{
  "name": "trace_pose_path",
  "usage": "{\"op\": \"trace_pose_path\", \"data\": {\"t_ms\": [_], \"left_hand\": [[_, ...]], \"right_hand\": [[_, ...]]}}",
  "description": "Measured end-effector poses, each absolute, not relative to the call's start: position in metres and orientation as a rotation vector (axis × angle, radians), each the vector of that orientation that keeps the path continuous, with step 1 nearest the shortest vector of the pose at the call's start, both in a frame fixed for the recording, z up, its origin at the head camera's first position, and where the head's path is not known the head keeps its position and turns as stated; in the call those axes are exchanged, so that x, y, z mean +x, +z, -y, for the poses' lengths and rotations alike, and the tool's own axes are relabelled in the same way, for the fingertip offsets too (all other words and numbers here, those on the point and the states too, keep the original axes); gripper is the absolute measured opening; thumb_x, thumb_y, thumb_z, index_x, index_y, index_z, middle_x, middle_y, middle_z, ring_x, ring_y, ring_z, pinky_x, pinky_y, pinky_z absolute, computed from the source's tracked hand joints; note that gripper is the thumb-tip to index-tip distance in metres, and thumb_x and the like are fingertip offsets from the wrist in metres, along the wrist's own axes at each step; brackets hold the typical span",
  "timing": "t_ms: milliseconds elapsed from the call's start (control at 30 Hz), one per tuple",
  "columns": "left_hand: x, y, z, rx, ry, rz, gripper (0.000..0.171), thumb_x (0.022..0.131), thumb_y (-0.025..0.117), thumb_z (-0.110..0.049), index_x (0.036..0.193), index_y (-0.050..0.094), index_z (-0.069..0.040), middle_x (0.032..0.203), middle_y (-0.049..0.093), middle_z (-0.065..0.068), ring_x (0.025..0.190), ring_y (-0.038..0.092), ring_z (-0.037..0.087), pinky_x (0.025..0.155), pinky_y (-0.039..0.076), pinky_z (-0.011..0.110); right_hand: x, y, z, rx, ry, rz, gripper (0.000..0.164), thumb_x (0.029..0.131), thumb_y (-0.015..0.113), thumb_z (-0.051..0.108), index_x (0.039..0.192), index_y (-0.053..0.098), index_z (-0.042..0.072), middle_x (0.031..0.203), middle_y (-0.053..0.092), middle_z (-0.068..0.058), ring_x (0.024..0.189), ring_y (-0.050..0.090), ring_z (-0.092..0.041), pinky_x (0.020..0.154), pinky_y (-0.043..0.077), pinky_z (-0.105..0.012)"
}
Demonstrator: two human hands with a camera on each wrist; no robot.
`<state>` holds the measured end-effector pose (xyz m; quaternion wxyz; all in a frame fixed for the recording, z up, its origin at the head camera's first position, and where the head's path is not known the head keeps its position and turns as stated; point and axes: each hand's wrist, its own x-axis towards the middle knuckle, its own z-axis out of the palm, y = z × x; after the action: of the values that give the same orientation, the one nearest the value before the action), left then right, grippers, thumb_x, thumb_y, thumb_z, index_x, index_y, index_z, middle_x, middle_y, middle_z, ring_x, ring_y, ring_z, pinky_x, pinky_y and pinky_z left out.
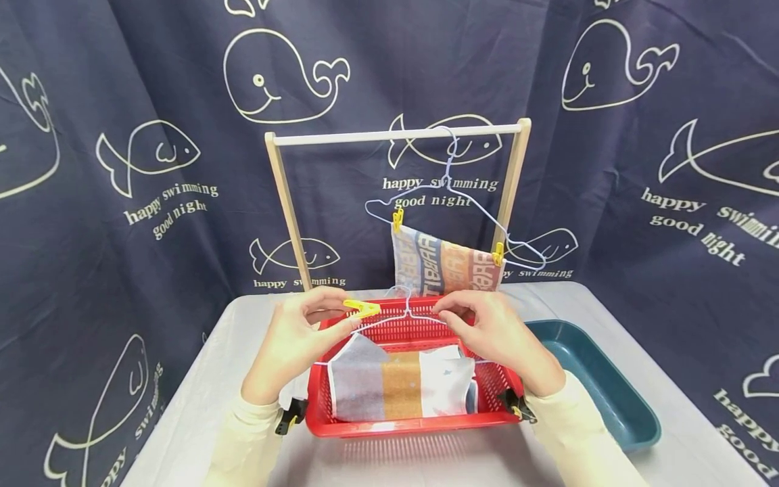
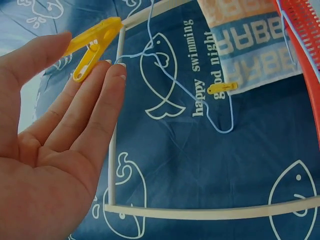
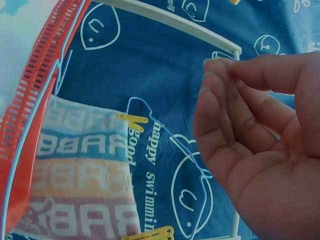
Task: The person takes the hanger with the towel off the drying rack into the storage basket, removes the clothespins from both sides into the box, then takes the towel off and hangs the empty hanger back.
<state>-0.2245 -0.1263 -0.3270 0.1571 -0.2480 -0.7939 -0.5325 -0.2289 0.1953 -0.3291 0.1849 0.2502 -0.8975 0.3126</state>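
My left hand (image 1: pixel 295 335) pinches a yellow clothespin (image 2: pixel 104 37) between thumb and fingertips, above the left side of a red basket (image 1: pixel 420 426). Across the basket a light blue hanger (image 1: pixel 408 312) lies with its hook toward the back. A small towel (image 1: pixel 400 385) with grey, orange and white stripes covers the hanger's lower part. My right hand (image 1: pixel 493 335) hovers over the basket's right side. Its fingers are loosely bent, thumb tip close to the forefinger, with nothing seen between them in the right wrist view (image 3: pixel 260 115).
Behind the basket stands a wooden rack (image 1: pixel 395 137). From its bar hangs another hanger (image 1: pixel 448 181) with a striped lettered towel (image 1: pixel 447 264) held by two yellow clothespins (image 1: pixel 397 220). A dark teal tray (image 1: pixel 599 382) sits right of the basket on the white-covered table (image 1: pixel 213 379).
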Motion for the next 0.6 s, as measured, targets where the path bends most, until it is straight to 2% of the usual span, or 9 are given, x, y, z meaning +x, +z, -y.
{"op": "trace_pose_path", "data": {"t_ms": [100, 200, 267, 400, 600], "left_hand": [[-0.224, -0.327, 0.125, -0.727, -1.530, 2.272, 0.030, 0.082, 0.090, -0.020, 0.109, 0.077, -0.022, 0.101, 0.078, -0.001, 0.093, 0.076, 0.014, 0.090, 0.059, 0.029], [-0.224, -0.328, 0.123, -0.763, -1.563, 2.256, 0.030, 0.083, 0.089, -0.020, 0.110, 0.077, -0.021, 0.100, 0.078, -0.002, 0.091, 0.076, 0.014, 0.089, 0.059, 0.029], [-0.224, -0.329, 0.121, -0.790, -1.609, 2.242, 0.031, 0.082, 0.089, -0.019, 0.111, 0.077, -0.018, 0.101, 0.078, 0.001, 0.091, 0.077, 0.015, 0.087, 0.060, 0.030], [-0.224, -0.330, 0.117, -0.820, -1.670, 2.241, 0.034, 0.082, 0.090, -0.020, 0.112, 0.076, -0.016, 0.102, 0.078, 0.006, 0.092, 0.077, 0.017, 0.085, 0.061, 0.033], [-0.225, -0.332, 0.112, -0.838, -1.663, 2.257, 0.034, 0.080, 0.091, -0.015, 0.111, 0.077, -0.013, 0.103, 0.078, 0.001, 0.091, 0.077, 0.017, 0.085, 0.062, 0.038]], "right_hand": [[-0.227, -0.329, -0.190, 0.733, 0.946, 2.509, 0.017, 0.092, 0.078, 0.018, 0.108, 0.079, 0.025, 0.091, 0.073, 0.014, 0.063, 0.061, -0.005, 0.062, 0.054, -0.027], [-0.226, -0.330, -0.184, 0.766, 0.964, 2.470, 0.018, 0.092, 0.079, 0.015, 0.107, 0.079, 0.022, 0.092, 0.072, 0.014, 0.066, 0.062, -0.004, 0.061, 0.054, -0.025], [-0.226, -0.331, -0.180, 0.794, 0.958, 2.432, 0.018, 0.091, 0.080, 0.014, 0.107, 0.080, 0.023, 0.094, 0.073, 0.015, 0.073, 0.062, -0.004, 0.065, 0.056, -0.025], [-0.226, -0.332, -0.173, 0.840, 0.991, 2.365, 0.021, 0.089, 0.081, 0.012, 0.107, 0.079, 0.023, 0.095, 0.074, 0.014, 0.076, 0.064, -0.003, 0.069, 0.057, -0.025], [-0.227, -0.335, -0.165, 0.902, 1.042, 2.332, 0.023, 0.088, 0.083, 0.011, 0.108, 0.078, 0.021, 0.092, 0.073, 0.016, 0.078, 0.066, 0.000, 0.074, 0.059, -0.027]]}}
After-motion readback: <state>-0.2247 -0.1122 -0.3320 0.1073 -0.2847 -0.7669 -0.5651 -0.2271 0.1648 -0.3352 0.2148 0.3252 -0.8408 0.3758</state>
